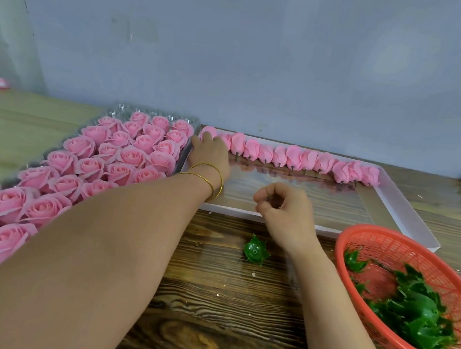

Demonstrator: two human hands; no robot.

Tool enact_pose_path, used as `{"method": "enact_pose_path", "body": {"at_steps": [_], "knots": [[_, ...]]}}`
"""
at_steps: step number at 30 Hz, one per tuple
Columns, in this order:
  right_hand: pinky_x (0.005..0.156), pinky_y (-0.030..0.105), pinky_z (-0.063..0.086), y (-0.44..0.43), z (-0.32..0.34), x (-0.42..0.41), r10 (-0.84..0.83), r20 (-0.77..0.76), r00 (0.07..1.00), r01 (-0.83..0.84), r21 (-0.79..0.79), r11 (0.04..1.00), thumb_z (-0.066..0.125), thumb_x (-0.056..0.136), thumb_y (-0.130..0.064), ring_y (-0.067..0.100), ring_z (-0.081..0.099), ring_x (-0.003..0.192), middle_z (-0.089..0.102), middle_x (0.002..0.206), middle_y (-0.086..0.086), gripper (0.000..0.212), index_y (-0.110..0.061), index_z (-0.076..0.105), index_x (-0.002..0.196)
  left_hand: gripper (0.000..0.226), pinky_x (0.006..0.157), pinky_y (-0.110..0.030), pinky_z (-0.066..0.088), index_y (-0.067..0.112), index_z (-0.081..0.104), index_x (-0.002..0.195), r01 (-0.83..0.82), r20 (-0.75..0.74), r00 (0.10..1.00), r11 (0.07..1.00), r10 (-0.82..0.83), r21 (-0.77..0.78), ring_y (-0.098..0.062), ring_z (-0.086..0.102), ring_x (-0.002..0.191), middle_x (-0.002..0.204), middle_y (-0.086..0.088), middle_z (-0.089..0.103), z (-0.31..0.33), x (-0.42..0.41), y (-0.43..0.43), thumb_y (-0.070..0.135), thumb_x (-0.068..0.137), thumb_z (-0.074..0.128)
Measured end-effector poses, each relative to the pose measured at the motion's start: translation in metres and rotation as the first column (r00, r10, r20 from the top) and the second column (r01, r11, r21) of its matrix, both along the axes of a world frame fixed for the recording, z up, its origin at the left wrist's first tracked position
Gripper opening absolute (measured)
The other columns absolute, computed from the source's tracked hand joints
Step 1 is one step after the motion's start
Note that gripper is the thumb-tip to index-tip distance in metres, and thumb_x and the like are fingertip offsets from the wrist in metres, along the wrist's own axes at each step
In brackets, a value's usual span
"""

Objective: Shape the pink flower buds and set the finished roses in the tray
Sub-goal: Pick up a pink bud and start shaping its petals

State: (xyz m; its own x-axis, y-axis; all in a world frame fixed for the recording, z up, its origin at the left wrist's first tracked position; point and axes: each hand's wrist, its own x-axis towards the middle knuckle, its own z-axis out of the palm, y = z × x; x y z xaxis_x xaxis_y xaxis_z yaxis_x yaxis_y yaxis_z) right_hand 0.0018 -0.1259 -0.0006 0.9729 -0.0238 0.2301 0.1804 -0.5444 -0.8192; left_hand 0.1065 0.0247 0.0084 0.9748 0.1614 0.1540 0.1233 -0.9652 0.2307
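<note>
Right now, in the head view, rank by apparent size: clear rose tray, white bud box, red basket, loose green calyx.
1. clear rose tray, largest.
2-3. white bud box and red basket: unsure; the basket is nearer and cropped.
4. loose green calyx, smallest.
</note>
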Motion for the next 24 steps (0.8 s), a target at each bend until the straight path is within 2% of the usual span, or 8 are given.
{"method": "enact_pose_path", "body": {"at_steps": [4,8,14,17,20,24], "knots": [[0.060,0.010,0.042,0.000,0.000,0.000,0.003,0.002,1.000,-0.003,-0.009,1.000,0.061,0.080,0.003,0.006,0.057,0.067,0.067,0.074,-0.002,0.024,-0.019,0.070,0.078,0.038,0.100,-0.040,0.038,0.006,0.044,0.133,0.021,0.002,1.000,0.997,-0.021,0.072,-0.038,0.034,0.129,0.139,-0.018,0.036,-0.005,0.002,-0.001,0.009,0.096,0.046],[0.057,0.008,0.040,-0.001,0.000,0.000,0.009,-0.002,1.000,-0.009,-0.003,1.000,0.061,0.081,0.002,0.003,0.053,0.061,0.064,0.070,-0.003,0.026,-0.022,0.068,0.076,0.033,0.096,-0.040,0.042,0.007,0.050,0.131,0.040,0.021,0.999,0.997,-0.041,0.059,-0.037,0.040,0.124,0.136,-0.018,0.040,-0.007,0.001,0.001,0.008,0.098,0.045],[0.057,0.009,0.039,0.000,0.001,-0.001,0.009,-0.013,1.000,-0.009,-0.009,1.000,0.061,0.081,0.003,0.004,0.053,0.062,0.063,0.070,-0.003,0.026,-0.022,0.068,0.075,0.028,0.090,-0.038,0.044,0.005,0.054,0.126,0.038,0.080,0.996,0.998,-0.041,0.041,-0.035,0.045,0.120,0.129,-0.017,0.047,-0.007,0.001,0.003,0.013,0.100,0.047],[0.056,0.009,0.039,0.000,0.001,-0.001,0.003,-0.015,1.000,-0.003,-0.011,1.000,0.061,0.081,0.003,0.004,0.053,0.061,0.063,0.069,-0.003,0.025,-0.021,0.068,0.076,0.021,0.087,-0.037,0.044,0.004,0.059,0.115,0.030,0.158,0.987,0.997,-0.018,-0.075,-0.034,0.051,0.114,0.121,-0.017,0.053,-0.005,-0.002,-0.002,0.009,0.098,0.049],[0.056,0.007,0.039,0.001,0.001,-0.001,0.002,-0.013,1.000,-0.003,-0.011,1.000,0.061,0.081,0.003,0.002,0.053,0.060,0.064,0.069,-0.004,0.026,-0.021,0.068,0.076,0.013,0.078,-0.036,0.044,0.004,0.064,0.088,0.069,0.281,0.959,0.956,0.015,-0.286,-0.034,0.057,0.103,0.100,-0.014,0.056,0.005,-0.009,-0.014,0.002,0.091,0.052],[0.058,0.006,0.041,0.000,0.001,-0.001,0.003,-0.005,1.000,-0.003,0.007,1.000,0.059,0.080,0.005,-0.001,0.057,0.063,0.064,0.070,-0.006,0.028,-0.022,0.067,0.075,0.017,0.080,-0.037,0.048,0.003,0.073,0.092,0.167,0.383,0.922,0.828,0.061,-0.535,-0.033,0.060,0.095,0.096,-0.015,0.067,0.026,-0.023,-0.036,0.004,0.087,0.057]]}}
